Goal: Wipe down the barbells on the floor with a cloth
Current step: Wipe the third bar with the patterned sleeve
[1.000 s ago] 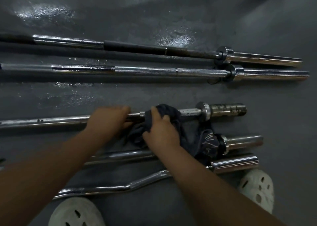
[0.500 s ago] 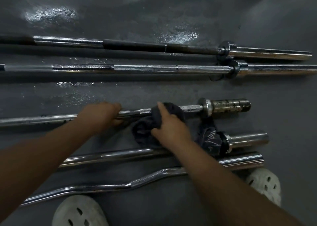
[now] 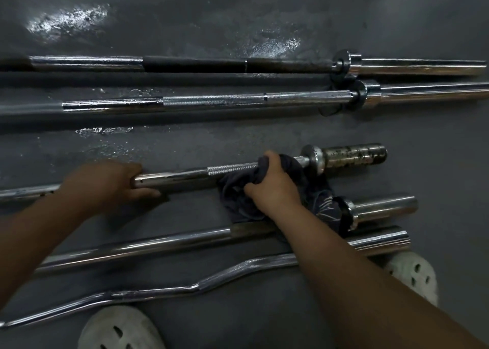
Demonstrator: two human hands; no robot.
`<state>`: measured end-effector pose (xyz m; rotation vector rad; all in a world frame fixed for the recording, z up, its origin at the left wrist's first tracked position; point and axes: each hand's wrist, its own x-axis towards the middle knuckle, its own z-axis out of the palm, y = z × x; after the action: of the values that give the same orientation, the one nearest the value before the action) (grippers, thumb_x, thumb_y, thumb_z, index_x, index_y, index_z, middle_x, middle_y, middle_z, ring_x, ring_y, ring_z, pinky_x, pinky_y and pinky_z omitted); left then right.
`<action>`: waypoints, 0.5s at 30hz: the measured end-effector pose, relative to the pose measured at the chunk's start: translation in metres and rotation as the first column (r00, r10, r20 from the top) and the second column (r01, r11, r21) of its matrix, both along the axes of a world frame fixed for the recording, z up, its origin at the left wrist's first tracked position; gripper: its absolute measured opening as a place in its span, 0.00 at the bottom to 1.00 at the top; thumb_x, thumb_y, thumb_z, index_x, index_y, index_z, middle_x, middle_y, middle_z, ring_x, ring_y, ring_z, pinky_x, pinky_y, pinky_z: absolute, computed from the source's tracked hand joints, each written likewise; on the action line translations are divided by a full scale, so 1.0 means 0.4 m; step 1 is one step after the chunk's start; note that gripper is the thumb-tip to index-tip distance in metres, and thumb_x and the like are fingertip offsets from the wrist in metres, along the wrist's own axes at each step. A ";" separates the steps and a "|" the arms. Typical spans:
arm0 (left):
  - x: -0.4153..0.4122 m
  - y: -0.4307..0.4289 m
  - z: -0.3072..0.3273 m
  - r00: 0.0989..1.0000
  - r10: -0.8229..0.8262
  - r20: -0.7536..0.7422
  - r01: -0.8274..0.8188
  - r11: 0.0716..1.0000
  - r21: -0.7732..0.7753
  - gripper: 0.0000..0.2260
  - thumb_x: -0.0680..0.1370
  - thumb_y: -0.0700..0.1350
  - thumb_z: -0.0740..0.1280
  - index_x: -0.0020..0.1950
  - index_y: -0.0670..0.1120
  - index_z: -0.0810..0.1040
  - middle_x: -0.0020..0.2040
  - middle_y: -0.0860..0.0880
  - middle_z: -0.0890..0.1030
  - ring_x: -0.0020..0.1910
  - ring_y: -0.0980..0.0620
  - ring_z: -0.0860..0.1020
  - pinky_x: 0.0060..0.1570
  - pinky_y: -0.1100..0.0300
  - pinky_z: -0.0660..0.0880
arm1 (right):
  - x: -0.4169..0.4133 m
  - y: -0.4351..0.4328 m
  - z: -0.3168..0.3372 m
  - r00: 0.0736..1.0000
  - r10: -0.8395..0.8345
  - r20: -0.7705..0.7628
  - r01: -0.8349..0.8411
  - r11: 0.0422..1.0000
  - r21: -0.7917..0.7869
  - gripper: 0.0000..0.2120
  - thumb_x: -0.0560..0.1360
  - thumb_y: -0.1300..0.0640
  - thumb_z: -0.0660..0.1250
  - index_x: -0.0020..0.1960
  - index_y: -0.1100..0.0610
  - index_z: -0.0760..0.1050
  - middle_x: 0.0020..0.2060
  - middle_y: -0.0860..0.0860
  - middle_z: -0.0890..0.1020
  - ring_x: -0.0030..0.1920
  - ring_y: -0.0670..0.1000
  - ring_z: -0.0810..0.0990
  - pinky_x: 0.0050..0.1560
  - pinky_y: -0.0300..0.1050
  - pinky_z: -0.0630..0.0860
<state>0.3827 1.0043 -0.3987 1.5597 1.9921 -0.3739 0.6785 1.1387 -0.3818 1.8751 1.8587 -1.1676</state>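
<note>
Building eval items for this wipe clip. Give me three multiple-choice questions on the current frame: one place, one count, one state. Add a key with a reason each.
1. Where is the cloth?
A. on the top bar
B. wrapped on the third bar, near its right collar
C. draped on a shoe

2. How many bars lie on the floor?
A. three
B. five
C. seven

3. What is the left hand doing?
A. gripping the third bar
B. lying flat, off every bar
C. holding the cloth

Key:
1 B: the right hand grips it round that bar by the collar.
2 B: five separate bars show.
3 A: its fingers curl over the shaft.
</note>
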 end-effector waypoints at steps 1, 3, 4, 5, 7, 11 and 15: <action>-0.005 -0.001 -0.006 1.000 -0.007 0.011 0.007 1.000 0.009 0.29 0.64 0.78 0.54 0.46 0.56 0.72 0.45 0.50 0.81 0.42 0.48 0.78 0.41 0.56 0.75 | -0.002 -0.006 -0.005 1.000 -0.009 -0.004 0.009 1.000 0.007 0.38 0.71 0.49 0.71 0.73 0.40 0.53 0.61 0.57 0.77 0.55 0.60 0.79 0.49 0.48 0.73; -0.003 0.006 -0.006 1.000 -0.017 0.009 0.017 1.000 0.013 0.31 0.61 0.80 0.51 0.43 0.55 0.70 0.40 0.51 0.79 0.39 0.48 0.76 0.41 0.56 0.75 | 0.007 -0.006 -0.005 1.000 -0.020 -0.023 0.021 1.000 0.020 0.37 0.71 0.49 0.71 0.72 0.38 0.54 0.60 0.57 0.77 0.55 0.60 0.79 0.51 0.50 0.75; 0.003 0.010 -0.003 1.000 -0.018 0.006 0.018 1.000 0.019 0.31 0.61 0.80 0.50 0.42 0.55 0.70 0.39 0.51 0.78 0.38 0.48 0.75 0.40 0.56 0.75 | 0.017 0.001 0.000 0.999 -0.020 -0.029 0.021 1.000 0.022 0.37 0.71 0.50 0.71 0.72 0.38 0.54 0.61 0.57 0.76 0.56 0.60 0.79 0.51 0.50 0.75; 0.009 0.015 -0.003 1.000 -0.020 -0.002 0.020 1.000 0.021 0.30 0.62 0.79 0.51 0.42 0.54 0.70 0.40 0.51 0.78 0.38 0.48 0.75 0.39 0.56 0.74 | 0.029 0.010 0.002 1.000 -0.015 -0.026 0.016 1.000 0.026 0.37 0.71 0.50 0.71 0.73 0.39 0.54 0.62 0.57 0.76 0.57 0.60 0.78 0.51 0.49 0.74; 0.038 0.036 0.004 0.998 -0.052 -0.032 0.052 0.999 0.004 0.28 0.66 0.77 0.55 0.44 0.53 0.71 0.44 0.49 0.80 0.40 0.48 0.76 0.39 0.57 0.71 | 0.057 0.032 0.007 1.000 -0.007 -0.006 0.008 0.999 0.047 0.40 0.71 0.50 0.71 0.76 0.41 0.53 0.65 0.58 0.75 0.60 0.61 0.77 0.52 0.48 0.72; 0.135 0.103 0.013 0.996 -0.081 -0.025 0.081 0.997 0.005 0.23 0.72 0.74 0.60 0.45 0.54 0.69 0.49 0.48 0.81 0.48 0.46 0.79 0.42 0.56 0.72 | 0.131 0.091 0.031 0.994 -0.111 0.019 0.111 0.993 0.032 0.44 0.73 0.52 0.71 0.80 0.45 0.47 0.71 0.58 0.71 0.67 0.61 0.73 0.61 0.46 0.69; 0.217 0.162 0.001 0.991 -0.134 -0.019 0.135 0.989 0.053 0.25 0.73 0.73 0.59 0.50 0.53 0.73 0.52 0.48 0.81 0.51 0.46 0.79 0.41 0.56 0.71 | 0.162 0.116 0.053 0.963 -0.248 0.104 0.238 0.967 0.095 0.44 0.73 0.52 0.70 0.80 0.45 0.48 0.71 0.60 0.71 0.67 0.62 0.73 0.64 0.49 0.70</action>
<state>0.4695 1.0689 -0.3985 1.7358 1.9286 -0.3888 0.7431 1.1849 -0.3607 2.2172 1.6745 -1.0414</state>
